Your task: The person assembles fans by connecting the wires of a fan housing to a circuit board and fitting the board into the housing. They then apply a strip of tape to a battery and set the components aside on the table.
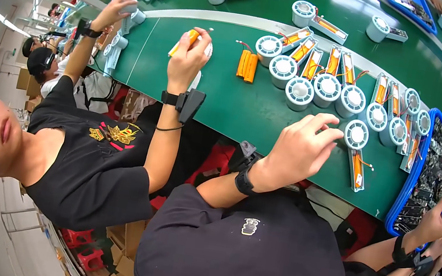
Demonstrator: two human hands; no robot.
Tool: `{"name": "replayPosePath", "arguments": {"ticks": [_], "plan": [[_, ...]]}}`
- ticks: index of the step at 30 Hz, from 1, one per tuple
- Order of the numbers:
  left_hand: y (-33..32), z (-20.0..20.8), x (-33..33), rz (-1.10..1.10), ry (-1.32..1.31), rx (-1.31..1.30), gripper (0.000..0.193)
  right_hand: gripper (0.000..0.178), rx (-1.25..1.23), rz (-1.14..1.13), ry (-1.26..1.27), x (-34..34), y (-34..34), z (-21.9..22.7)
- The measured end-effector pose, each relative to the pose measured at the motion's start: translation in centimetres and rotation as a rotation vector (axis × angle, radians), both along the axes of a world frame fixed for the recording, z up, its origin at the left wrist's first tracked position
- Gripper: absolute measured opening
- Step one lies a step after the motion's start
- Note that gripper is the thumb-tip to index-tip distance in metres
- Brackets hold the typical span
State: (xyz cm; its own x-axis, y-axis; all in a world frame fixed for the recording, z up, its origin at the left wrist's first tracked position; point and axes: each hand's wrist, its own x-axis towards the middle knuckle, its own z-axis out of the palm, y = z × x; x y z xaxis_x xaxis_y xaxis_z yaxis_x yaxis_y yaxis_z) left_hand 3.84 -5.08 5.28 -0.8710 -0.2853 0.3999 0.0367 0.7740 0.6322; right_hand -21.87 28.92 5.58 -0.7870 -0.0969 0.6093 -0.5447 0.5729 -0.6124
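Note:
My left hand [300,148] is above the green workbench, fingers loosely bent, thumb apart, nothing visible in it. Beside its fingertips is a light-blue fan-like unit with a round vented head [356,135]; its open handle [357,170] shows an orange battery and thin wires. My right hand [437,217] is at the right, by a blue tray [392,216] heaped with small dark circuit boards [434,172]. Its fingers look pinched together at a small dark bit too unclear to name. Several more such units [299,91] stand grouped beyond my left hand.
A co-worker's hand [188,60] at the left holds an orange battery [181,44]. Two orange batteries [247,66] lie nearby on the green workbench [210,98]. Further units [303,12] sit on the green surface beyond a pale rail [234,19]. Another person's hands show at far right.

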Motion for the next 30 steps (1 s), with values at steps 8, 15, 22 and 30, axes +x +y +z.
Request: {"name": "replayPosePath", "arguments": {"ticks": [8,15,22,30], "plan": [[1.7,2.7,-0.6,-0.317,0.037,0.362,0.04,0.027,0.063,1.01,-0.084,12.0,-13.3,2.5],[1.4,1.6,0.2,-0.288,-0.416,0.756,0.028,0.032,-0.064,0.864,-0.194,11.5,-14.0,0.8],[1.9,-1.6,0.8,-0.108,-0.277,0.823,0.015,0.025,0.16,0.783,-0.572,9.6,-11.9,2.4],[2.6,-1.3,-0.5,-0.142,-0.229,0.686,0.013,0.012,0.294,0.78,-0.562,9.5,-12.0,-0.6]]}}
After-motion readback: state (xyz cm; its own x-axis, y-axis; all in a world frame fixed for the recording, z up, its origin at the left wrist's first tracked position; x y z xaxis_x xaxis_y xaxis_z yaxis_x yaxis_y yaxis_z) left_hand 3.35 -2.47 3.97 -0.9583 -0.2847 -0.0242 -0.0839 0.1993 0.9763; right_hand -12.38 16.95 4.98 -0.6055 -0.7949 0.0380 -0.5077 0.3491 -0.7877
